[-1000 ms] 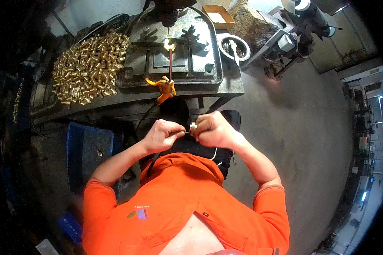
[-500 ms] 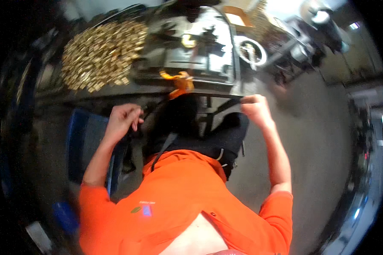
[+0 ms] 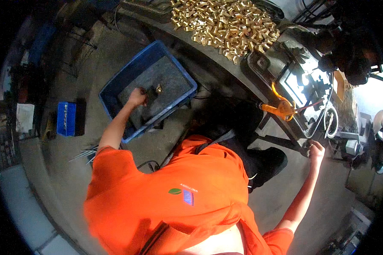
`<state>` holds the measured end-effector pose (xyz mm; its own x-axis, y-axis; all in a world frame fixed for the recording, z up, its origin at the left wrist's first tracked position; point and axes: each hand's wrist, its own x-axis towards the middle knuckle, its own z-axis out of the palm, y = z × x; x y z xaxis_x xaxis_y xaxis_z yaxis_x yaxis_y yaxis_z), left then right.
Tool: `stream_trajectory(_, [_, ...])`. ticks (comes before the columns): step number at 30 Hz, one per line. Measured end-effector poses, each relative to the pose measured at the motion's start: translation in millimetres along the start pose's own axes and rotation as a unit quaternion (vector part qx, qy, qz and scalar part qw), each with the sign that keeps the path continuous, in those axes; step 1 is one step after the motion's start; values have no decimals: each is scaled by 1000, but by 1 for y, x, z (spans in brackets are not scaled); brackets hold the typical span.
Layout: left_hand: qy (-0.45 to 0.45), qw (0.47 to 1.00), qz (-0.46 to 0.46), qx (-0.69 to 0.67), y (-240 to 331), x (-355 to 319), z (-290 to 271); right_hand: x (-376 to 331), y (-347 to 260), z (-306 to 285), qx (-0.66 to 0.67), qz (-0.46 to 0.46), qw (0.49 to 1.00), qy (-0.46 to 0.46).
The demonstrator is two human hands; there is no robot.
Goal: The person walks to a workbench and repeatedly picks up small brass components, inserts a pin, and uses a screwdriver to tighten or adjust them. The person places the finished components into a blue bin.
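My left hand reaches over a blue plastic bin at the left. Its fingers are loosely bent, and nothing shows in them. A small brass-coloured metal part is just beyond its fingertips, within the bin's outline; whether it lies on the bottom or is in the air I cannot tell. Off to the right, my right hand is closed with bent fingers, near the bench's front corner. What it holds, if anything, is too small to make out.
A heap of brass-coloured parts lies on the bench at the top. Right of it stands a brightly lit machine bed with an orange-yellow handled tool at its front edge. A small blue box stands on the floor at far left.
The view has turned left, bringing the blue bin fully into sight. My left hand has gone from beside the bench to over the bin. My right hand remains out to the right.
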<state>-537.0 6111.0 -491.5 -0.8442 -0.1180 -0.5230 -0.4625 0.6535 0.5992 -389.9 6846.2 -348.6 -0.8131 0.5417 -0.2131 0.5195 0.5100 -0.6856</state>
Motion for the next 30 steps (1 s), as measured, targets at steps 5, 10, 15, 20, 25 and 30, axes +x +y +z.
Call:
stream_trajectory(5, [68, 968, 92, 225, -40, 68, 33, -3, 15, -7, 70, -16, 997, -14])
stream_trajectory(10, [149, 956, 7, 251, 4, 59, 56, -51, 7, -8, 101, -22, 994, 46])
stream_trajectory(15, [160, 924, 104, 332, -20, 70, 69, -93, -13, 7, 149, -10, 987, 64])
stream_trajectory(20, [82, 871, 209, 436, -25, 75, 70, -115, -32, 43, 128, -11, 992, -5])
stream_trajectory(25, [28, 895, 132, 426, -11, 83, 75, -126, -43, 85, 214, 11, 975, -55])
stream_trajectory(30, [431, 701, 469, 320, -75, 130, 93, -118, -48, 111, 200, -41, 973, -103])
